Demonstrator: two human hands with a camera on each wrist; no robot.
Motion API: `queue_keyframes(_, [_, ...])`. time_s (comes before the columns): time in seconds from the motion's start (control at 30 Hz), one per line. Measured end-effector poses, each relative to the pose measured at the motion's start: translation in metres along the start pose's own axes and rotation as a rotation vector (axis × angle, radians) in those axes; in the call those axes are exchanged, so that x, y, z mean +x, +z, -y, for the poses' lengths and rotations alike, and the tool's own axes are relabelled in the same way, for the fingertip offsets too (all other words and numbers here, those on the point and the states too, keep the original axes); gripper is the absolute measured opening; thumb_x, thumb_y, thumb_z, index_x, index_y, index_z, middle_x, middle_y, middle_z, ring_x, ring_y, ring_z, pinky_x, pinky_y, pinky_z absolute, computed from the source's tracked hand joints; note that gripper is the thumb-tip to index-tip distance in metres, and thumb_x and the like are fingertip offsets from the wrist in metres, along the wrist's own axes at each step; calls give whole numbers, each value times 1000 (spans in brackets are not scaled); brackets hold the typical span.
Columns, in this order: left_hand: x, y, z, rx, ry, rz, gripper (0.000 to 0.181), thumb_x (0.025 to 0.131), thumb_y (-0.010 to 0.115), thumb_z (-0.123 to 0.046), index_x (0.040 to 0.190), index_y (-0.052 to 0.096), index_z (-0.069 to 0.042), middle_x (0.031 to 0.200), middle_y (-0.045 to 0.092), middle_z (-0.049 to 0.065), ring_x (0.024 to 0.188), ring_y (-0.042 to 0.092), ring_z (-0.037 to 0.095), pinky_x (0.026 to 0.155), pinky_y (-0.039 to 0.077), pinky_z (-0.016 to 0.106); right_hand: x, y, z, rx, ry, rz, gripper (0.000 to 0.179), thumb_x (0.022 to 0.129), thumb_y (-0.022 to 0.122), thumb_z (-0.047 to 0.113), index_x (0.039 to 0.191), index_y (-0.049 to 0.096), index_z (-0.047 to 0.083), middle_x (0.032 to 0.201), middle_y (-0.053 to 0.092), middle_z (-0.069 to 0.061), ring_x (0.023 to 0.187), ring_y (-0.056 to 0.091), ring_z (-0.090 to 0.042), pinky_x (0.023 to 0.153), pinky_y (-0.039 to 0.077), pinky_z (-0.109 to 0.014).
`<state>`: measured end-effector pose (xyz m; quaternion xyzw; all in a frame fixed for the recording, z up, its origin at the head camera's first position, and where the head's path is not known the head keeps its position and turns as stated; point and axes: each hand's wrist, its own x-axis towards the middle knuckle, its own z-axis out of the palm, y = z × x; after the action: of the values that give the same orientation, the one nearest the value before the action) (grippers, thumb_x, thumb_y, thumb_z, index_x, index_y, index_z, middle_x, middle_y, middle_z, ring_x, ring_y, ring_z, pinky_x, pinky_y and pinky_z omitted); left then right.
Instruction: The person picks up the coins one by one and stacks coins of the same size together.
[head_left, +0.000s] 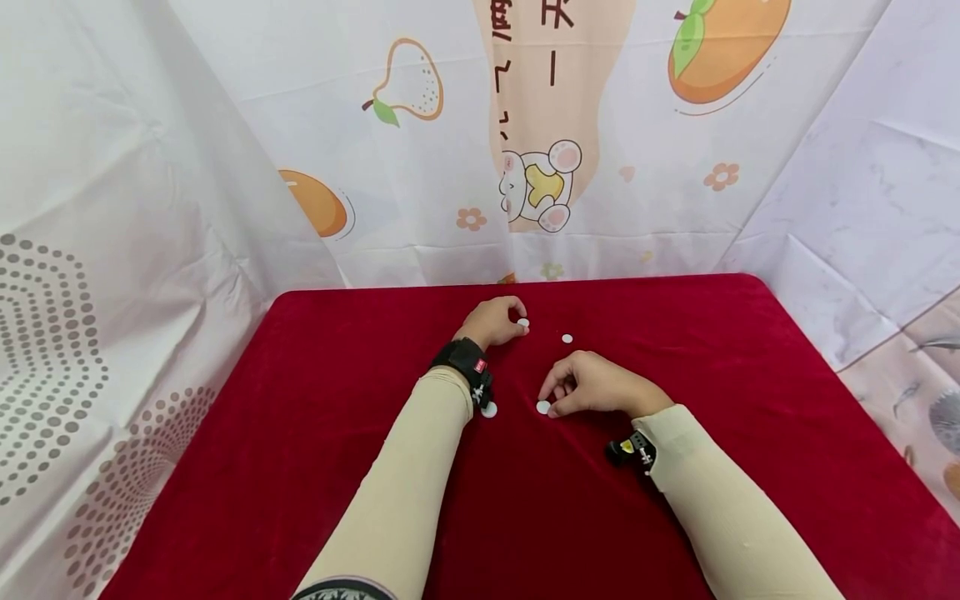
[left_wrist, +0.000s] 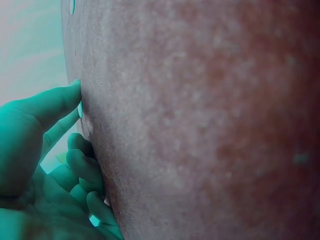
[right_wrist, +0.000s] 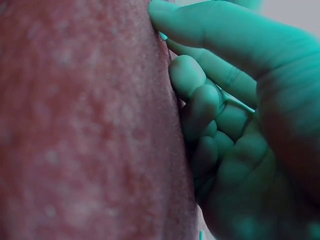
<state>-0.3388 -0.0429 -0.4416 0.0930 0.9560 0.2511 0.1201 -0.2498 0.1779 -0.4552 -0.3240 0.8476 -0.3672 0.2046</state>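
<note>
Toward the far edge of the red cloth, my left hand [head_left: 491,321] pinches a small white disc [head_left: 523,322] between thumb and index finger. Nearer to me, a second white disc [head_left: 543,407] lies between the thumb and index finger of my right hand [head_left: 600,385], which grips it by its edges. The other right fingers curl under the palm. A third disc [head_left: 567,338] lies apart, between and beyond the hands. Beside the left wrist strap is one more disc [head_left: 489,410]. In both wrist views, the left hand [left_wrist: 50,145] and right hand [right_wrist: 230,95] sit low against the cloth.
The red cloth [head_left: 337,358] covers a table with rounded far corners. Behind it hangs a white curtain [head_left: 420,192] printed with fruit and a cartoon bear. More pale sheets hang at both sides. A camera [head_left: 626,448] is strapped at the right wrist.
</note>
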Motion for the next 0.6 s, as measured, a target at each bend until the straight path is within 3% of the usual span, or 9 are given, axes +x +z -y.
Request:
queue_keyframes(0.3, [-3,-4,0,-47,24,22,53,89,82,-37,135,57,-25,139,60,3,118,56,22,102,50,43,0,0,0,-13,4,6,18,82,88,17,94,81,29,71,67,5,66,60,-11,60,49,-23])
queue_keyframes(0.6, [-6,-6,0,-58,-9,21,49,92,79,-33,129,56,-12,120,65,8,108,59,23,96,51,40,1,0,-2,-2,1,1,19,81,88,17,93,81,30,71,67,5,66,60,-11,59,49,-23])
